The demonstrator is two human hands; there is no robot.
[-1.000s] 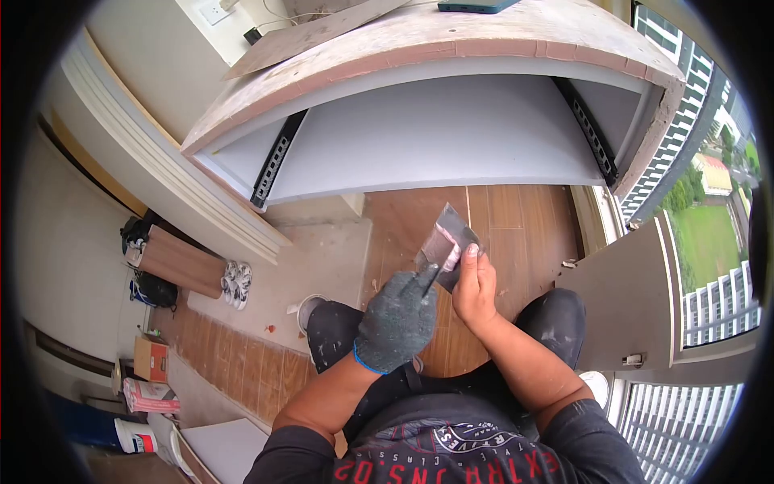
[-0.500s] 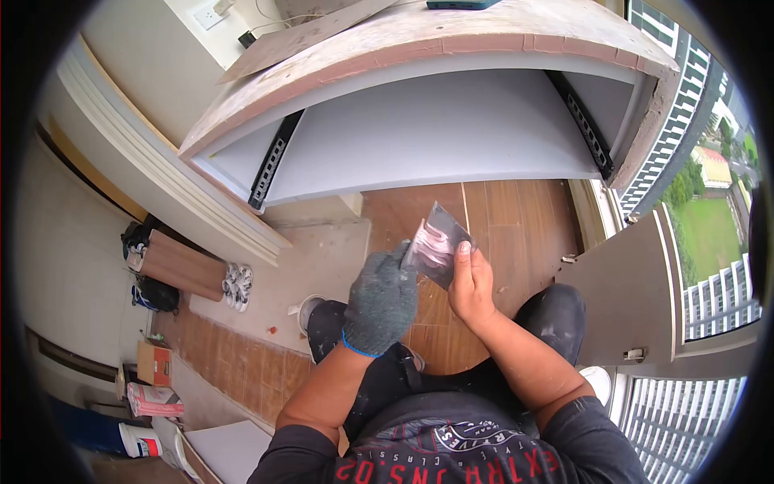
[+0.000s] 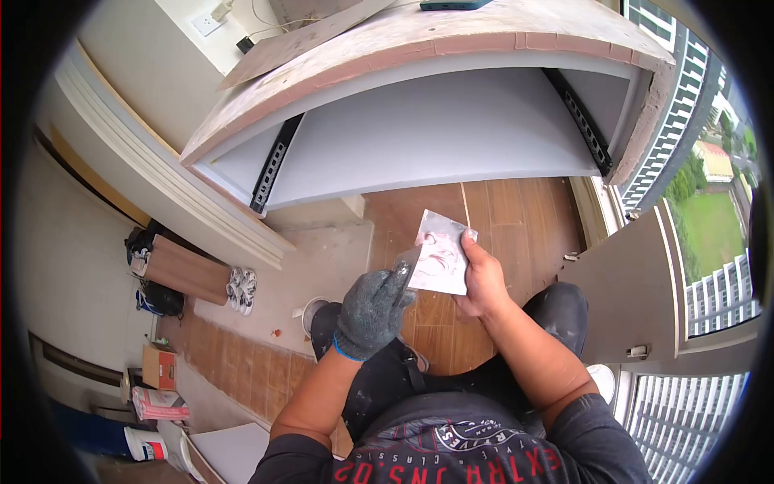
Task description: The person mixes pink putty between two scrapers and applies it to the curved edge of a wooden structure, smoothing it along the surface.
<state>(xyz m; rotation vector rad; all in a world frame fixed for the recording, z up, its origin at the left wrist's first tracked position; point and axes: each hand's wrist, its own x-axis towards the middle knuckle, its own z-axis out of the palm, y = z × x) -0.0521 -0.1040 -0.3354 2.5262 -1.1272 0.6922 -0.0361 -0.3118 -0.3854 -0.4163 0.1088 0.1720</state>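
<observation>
My bare right hand (image 3: 485,278) grips a flat, square metal plate (image 3: 451,282) by its right edge, thumb on top. Pinkish putty (image 3: 438,252) is smeared over the plate's upper face. In a grey knit glove with a blue cuff, my left hand (image 3: 371,313) is closed on a thin grey putty knife (image 3: 411,260), its blade against or very near the plate's left edge. The glove hides the knife's handle. Both hands are above my knees, in front of a cabinet (image 3: 419,121) with an open front.
Black drawer slides (image 3: 274,165) line the cabinet's inner sides. Its top carries a loose board (image 3: 298,44) and a dark teal object (image 3: 455,5). A white bucket (image 3: 308,316) stands by my left knee. Shoes (image 3: 242,290) and boxes lie left; a cabinet door (image 3: 629,298) and windows are right.
The plate has turned flatter, showing more of its putty-smeared face. My left hand has drawn slightly down and left, and the knife blade has shifted to the plate's left edge.
</observation>
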